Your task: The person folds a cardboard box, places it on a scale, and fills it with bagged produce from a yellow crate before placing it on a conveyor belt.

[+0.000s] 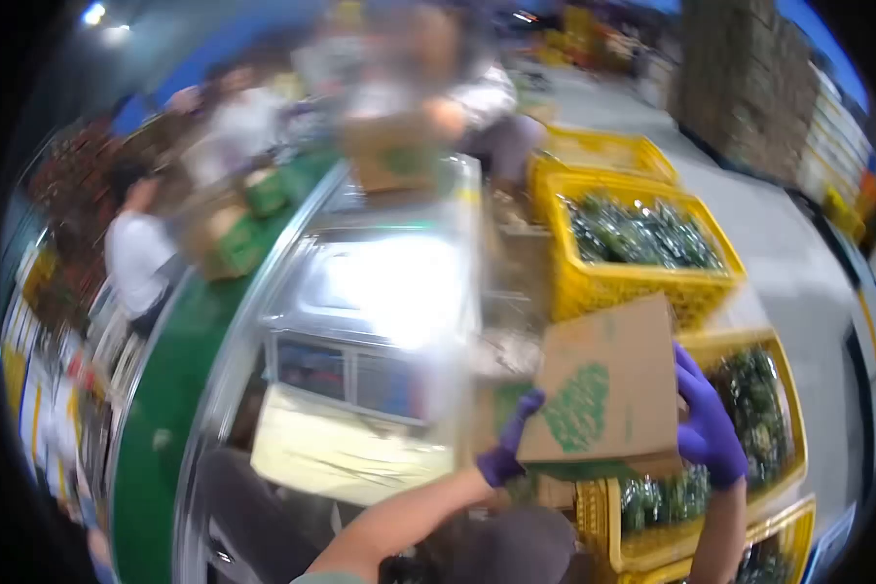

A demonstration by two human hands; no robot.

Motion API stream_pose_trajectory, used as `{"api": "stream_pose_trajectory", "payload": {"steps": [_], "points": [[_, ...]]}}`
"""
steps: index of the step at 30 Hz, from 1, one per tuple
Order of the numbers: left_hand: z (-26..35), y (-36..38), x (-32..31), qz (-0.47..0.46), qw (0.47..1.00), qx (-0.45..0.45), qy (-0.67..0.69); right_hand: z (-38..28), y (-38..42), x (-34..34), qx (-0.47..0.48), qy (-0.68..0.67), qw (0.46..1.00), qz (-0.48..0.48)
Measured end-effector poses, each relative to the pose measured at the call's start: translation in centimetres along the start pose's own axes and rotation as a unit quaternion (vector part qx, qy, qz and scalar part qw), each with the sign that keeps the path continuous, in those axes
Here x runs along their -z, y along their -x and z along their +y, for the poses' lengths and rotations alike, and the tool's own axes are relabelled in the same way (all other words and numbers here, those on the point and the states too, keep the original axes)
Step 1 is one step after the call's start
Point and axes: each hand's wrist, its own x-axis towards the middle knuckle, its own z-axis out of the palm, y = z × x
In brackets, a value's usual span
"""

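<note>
A brown cardboard box point(633, 375) with a green printed pattern is held tilted between my two purple-gloved hands. On its left side, my left hand point(508, 446) grips the edge with the thumb pointing up. My right hand point(711, 419) clasps the opposite side, fingers along the edge. Below and to the right of the box, a yellow crate point(793, 419) holds green produce in clear, shiny wrapping. Whatever is inside the box cannot be seen.
A shiny metal worktop point(360, 282) lies to my left, with a pale yellow sheet point(350, 448) near me. Beyond it runs a green conveyor belt point(156, 428) carrying boxes. Another yellow crate point(642, 282) of wrapped produce stands ahead. Blurred co-workers are around the belt.
</note>
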Motion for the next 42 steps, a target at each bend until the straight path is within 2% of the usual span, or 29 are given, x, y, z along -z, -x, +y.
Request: {"api": "stream_pose_trajectory", "payload": {"steps": [1, 2, 3, 4, 5, 6, 8, 9, 12, 16, 18, 22, 25, 26, 32, 36, 40, 42], "points": [[0.5, 0.1, 0.6, -0.033, 0.998, 0.009, 0.059, 0.8, -0.6, 0.4, 0.02, -0.063, 0.998, 0.016], [1.1, 0.3, 1.5, -0.078, 0.992, 0.009, 0.103, 3.9, -0.5, -0.5, 0.014, -0.18, 0.97, 0.165], [1.8, 0.3, 2.3, -0.124, 0.982, 0.012, 0.145, 8.1, -0.9, -1.0, -0.049, -0.225, 0.915, 0.332], [2.4, 0.9, 2.6, -0.184, 0.963, 0.013, 0.197, 14.6, -0.8, -0.6, -0.136, -0.273, 0.868, 0.393], [1.4, 0.9, 2.7, -0.216, 0.953, 0.01, 0.212, 24.8, 3.6, 1.8, -0.128, -0.136, 0.919, 0.347], [0.4, 0.9, 3.0, -0.249, 0.942, 0.008, 0.227, 30.6, 4.8, -0.5, -0.205, 0.019, 0.936, 0.285], [-0.1, -0.7, 5.6, -0.135, 0.967, -0.016, 0.214, 36.4, 7.7, -5.9, -0.367, 0.195, 0.897, 0.149], [0.0, -0.8, 4.9, -0.135, 0.967, -0.021, 0.213, 37.3, 8.7, -8.3, -0.418, 0.225, 0.873, 0.111], [0.5, 0.4, 1.9, -0.093, 0.984, -0.051, 0.143, 37.5, 9.2, -11.2, -0.449, 0.24, 0.855, 0.095], [0.0, 0.7, 0.9, -0.068, 0.986, -0.023, 0.152, 36.7, 9.0, -11.1, -0.449, 0.227, 0.858, 0.099], [-0.4, 0.2, 1.3, -0.108, 0.98, -0.023, 0.166, 36.5, 9.0, -11.1, -0.449, 0.221, 0.86, 0.097], [-0.7, 0.3, 1.9, -0.103, 0.982, -0.02, 0.156, 36.5, 8.8, -11.0, -0.452, 0.211, 0.862, 0.091], [-0.4, 0.0, 1.1, -0.139, 0.976, -0.014, 0.164, 37.0, 8.7, -11.0, -0.456, 0.207, 0.86, 0.093], [-0.3, -0.1, 0.7, -0.177, 0.967, -0.02, 0.183, 37.1, 8.7, -10.9, -0.457, 0.205, 0.86, 0.096], [-0.7, -0.1, 1.8, -0.162, 0.97, -0.018, 0.179, 36.3, 8.9, -10.7, -0.468, 0.183, 0.86, 0.092], [-0.2, 0.0, 0.6, -0.132, 0.982, -0.037, 0.127, 34.8, 9.4, -10.0, -0.468, 0.134, 0.869, 0.091], [-0.2, 0.2, -0.1, -0.121, 0.984, -0.059, 0.114, 30.9, 11.0, -7.7, -0.471, 0.023, 0.876, 0.098], [0.2, 0.3, 0.3, -0.16, 0.976, -0.042, 0.142, 27.0, 12.1, -5.3, -0.481, -0.044, 0.869, 0.105]]}}
